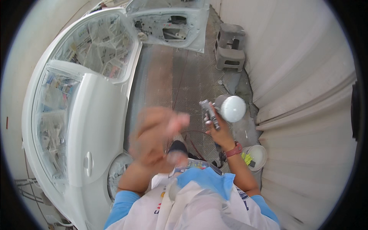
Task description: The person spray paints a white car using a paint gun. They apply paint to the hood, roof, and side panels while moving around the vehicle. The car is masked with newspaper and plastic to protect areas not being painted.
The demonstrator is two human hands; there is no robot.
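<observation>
My right hand point(220, 133) is closed around a metal spray gun point(209, 114), with the fingers wrapped about its body. Beside the gun, on its right, shows a round white cup point(234, 109) that appears attached to it. My left hand point(155, 136) is raised in front of my body, left of the gun and apart from it. Motion smears its fingers, so their position and anything in them cannot be made out.
On the left stands a white car body point(101, 115) with masked windows and an open stripped door point(172, 28). Grey step stools point(230, 48) stand by the right curtain wall point(303, 76). A white bucket point(260, 157) holds something yellow-green. A thin red hose point(194, 144) crosses the floor.
</observation>
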